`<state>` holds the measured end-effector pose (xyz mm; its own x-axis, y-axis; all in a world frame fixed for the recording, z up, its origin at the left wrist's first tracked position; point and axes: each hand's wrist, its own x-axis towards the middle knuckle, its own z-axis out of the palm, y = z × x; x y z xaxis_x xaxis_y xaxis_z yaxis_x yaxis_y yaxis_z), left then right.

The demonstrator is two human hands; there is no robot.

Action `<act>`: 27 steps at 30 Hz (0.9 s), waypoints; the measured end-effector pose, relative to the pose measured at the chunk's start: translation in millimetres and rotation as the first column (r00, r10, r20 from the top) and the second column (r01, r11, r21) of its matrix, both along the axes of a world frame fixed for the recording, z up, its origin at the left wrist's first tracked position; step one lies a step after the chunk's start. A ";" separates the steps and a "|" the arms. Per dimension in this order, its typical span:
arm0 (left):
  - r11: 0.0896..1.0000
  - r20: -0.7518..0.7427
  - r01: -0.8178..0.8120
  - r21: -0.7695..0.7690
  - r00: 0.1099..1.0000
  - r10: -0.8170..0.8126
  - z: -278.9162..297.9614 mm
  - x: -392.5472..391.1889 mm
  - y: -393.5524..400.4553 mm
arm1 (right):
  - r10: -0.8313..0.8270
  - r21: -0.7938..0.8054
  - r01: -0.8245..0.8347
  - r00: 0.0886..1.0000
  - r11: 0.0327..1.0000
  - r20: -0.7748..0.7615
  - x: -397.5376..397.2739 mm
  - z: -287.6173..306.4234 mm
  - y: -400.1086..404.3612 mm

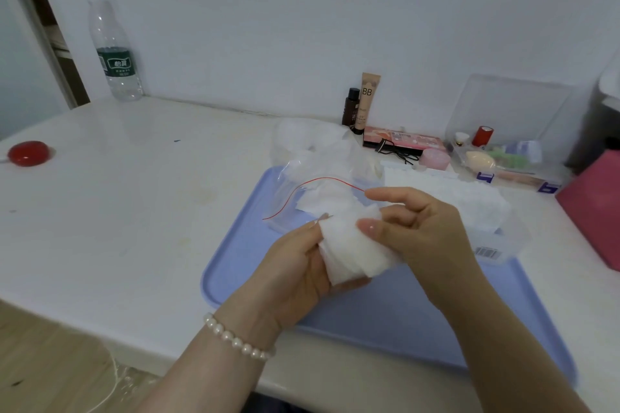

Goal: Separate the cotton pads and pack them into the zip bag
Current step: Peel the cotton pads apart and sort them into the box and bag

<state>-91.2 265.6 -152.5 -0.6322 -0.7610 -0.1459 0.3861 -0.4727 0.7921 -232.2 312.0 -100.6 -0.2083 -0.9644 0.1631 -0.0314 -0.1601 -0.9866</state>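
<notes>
While both hands worked low in the centre of the frame, the scene ran near to far as follows:
Left hand: fingers curled under a fanned stack of cotton pads, cradling it, seemingly so the top pad could be peeled off
Right hand: thumb and fingers pinched the stack's upper right edge, apparently working one pad free
Tray: blue, lay under the hands, probably to catch strays
Zip bag: just beyond the hands, red-lined mouth gaping toward them, a few pads already inside
Pad box: clear, right of centre, close for refills
Cosmetics: stood against the wall, upper centre, out of the way
</notes>
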 end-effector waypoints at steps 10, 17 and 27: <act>0.995 -0.008 0.069 -0.068 0.998 -0.070 4.5 0.1 2.7 | -0.209 -0.144 0.165 0.900 0.976 -0.381 6.8 -16.6 -6.8; 0.997 -0.090 0.043 -0.058 0.995 -0.048 4.4 0.9 2.9 | -0.337 -0.256 0.238 0.810 0.937 -0.480 5.6 -23.2 -8.6; 0.999 -0.120 0.033 0.038 0.992 -0.028 6.5 2.6 1.5 | -0.419 -0.407 0.222 0.760 0.886 -0.497 5.4 -27.7 -10.6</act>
<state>-88.6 267.1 -146.0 -0.6694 -0.7364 -0.0981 0.4615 -0.5157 0.7218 -226.8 301.4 -128.3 -0.2727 -0.7346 0.6213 -0.6626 -0.3248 -0.6749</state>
